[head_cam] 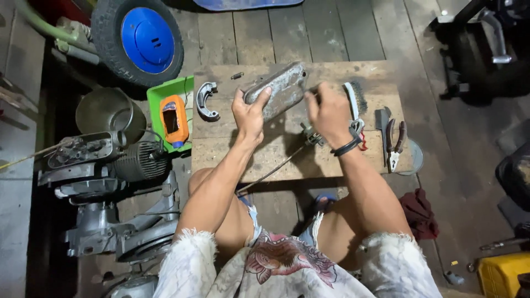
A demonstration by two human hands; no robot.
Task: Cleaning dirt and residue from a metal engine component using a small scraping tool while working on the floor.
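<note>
My left hand grips the near end of a grey, oblong metal cover and holds it tilted above a low wooden board table. My right hand is closed by the cover's right side, its fingers curled around something small that I cannot make out. A dark band circles that wrist. A wire brush with a white handle lies just right of my right hand. A thin metal rod runs diagonally across the table under my arms.
A curved brake shoe lies on the table's left. Pliers and a flat blade sit at its right edge. Left stand a green tray with an orange container, an engine, a metal pot and a blue-hubbed wheel.
</note>
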